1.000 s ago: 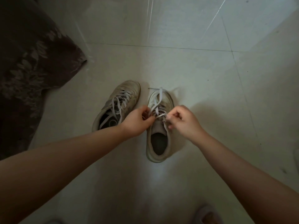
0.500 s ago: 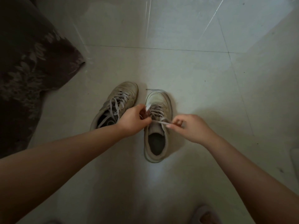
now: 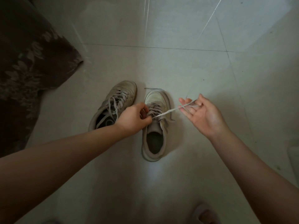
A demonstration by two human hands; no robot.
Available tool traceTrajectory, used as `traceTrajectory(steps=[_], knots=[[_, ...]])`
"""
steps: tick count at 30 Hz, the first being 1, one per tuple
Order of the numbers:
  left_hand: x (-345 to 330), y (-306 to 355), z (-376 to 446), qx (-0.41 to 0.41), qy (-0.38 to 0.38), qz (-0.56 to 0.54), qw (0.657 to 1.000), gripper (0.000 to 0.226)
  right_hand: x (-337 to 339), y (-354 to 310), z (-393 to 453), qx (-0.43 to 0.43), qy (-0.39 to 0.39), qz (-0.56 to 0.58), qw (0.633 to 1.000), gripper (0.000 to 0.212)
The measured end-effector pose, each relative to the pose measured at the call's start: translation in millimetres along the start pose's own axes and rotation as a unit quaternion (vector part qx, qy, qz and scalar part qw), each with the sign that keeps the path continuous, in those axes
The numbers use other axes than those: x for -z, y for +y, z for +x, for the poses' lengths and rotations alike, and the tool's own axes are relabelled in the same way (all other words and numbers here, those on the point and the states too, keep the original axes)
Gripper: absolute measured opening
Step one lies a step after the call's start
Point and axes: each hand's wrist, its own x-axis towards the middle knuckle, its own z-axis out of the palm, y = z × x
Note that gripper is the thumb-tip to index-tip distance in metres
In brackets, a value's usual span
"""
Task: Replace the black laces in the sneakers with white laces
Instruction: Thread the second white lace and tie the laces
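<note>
A pale lace (image 3: 168, 112) runs taut from the eyelets of the sneaker (image 3: 154, 126) that stands on the floor (image 3: 186, 70) between the two hands, toe pointing away from the person. The left hand (image 3: 131, 118) sits over the tongue of that sneaker, fingers curled, pinching the lace right where it leaves the eyelets. The right hand (image 3: 202, 113) is lifted off to the side of the shoe, palm turned up and fingers spread; the far end of the lace lies across those fingers (image 3: 186, 102), with no finger plainly closed on it. Just beyond the left hand, touching its knuckles in the view, a second sneaker (image 3: 113, 105) rests at a tilt with grey-white laces already threaded and hanging loose over its opening. A thin dark string (image 3: 152, 88) lies on the floor past the toe of the nearer shoe. Well out past the left arm, a dark flowered cloth (image 3: 32, 62) spreads over the tiles.
</note>
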Motion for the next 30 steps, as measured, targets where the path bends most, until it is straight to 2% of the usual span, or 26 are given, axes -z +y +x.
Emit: traceTrajectory(steps=[4,9,11,13,15,17,19,20,21,23,24,25,27,30], knots=[[0.9,-2.3,-0.8,-0.017,0.008,-0.001,1.0,0.014,-9.2,-7.8,2.5,-0.076,-0.005,0.035,0.996,0.04],[0.0,-3.5,-2.6,-0.04,0.011,0.019,0.999,0.015,-7.2,-16.6,2.0,-0.156,-0.021,-0.084,0.984,0.053],[-2.5,-0.5,-4.8,-0.064,0.014,0.046,0.997,0.017,-15.5,-21.2,4.0,-0.134,-0.003,-0.106,0.985,0.05],[-6.0,3.3,-9.7,-0.112,0.022,0.088,0.99,0.022,-28.8,-27.6,7.6,-0.076,0.013,-0.082,0.994,0.038],[-9.9,7.8,-12.5,-0.154,0.018,0.109,0.982,0.026,-46.7,-35.3,10.8,-0.036,-0.032,-0.023,0.999,0.029],[-12.5,14.2,-8.5,-0.14,0.003,0.09,0.986,0.022,-63.4,-39.3,14.0,-0.026,-0.116,-0.037,0.992,0.024],[-12.3,19.0,4.0,-0.062,-0.002,0.023,0.998,0.023,-74.0,-33.0,22.0,-0.007,-0.131,-0.147,0.98,0.02],[-11.1,20.2,11.9,-0.012,0.006,-0.022,1.0,0.026,-74.1,-25.1,27.5,0.017,-0.097,-0.24,0.966,0.019],[-9.2,19.8,19.6,0.039,0.017,-0.075,0.996,0.027,-69.6,-14.0,34.0,0.056,-0.047,-0.361,0.93,0.02],[-3.5,17.5,28.6,0.111,0.031,-0.156,0.981,0.027,-51.2,12.8,43.8,0.106,0.026,-0.571,0.814,0.024],[-1.6,15.3,31.0,0.129,0.034,-0.159,0.978,0.026,-37.9,25.4,46.6,0.099,0.053,-0.638,0.762,0.027],[-0.7,12.4,32.0,0.142,0.036,-0.149,0.978,0.027,-24.9,35.9,46.6,0.081,0.082,-0.677,0.727,0.029],[-0.2,7.1,31.1,0.155,0.039,-0.111,0.981,0.026,-2.1,49.3,44.1,0.055,0.13,-0.701,0.699,0.031],[-2.3,1.7,25.5,0.17,0.046,-0.028,0.984,0.02,12.7,59.7,44.8,-0.009,0.122,-0.719,0.684,0.028]])
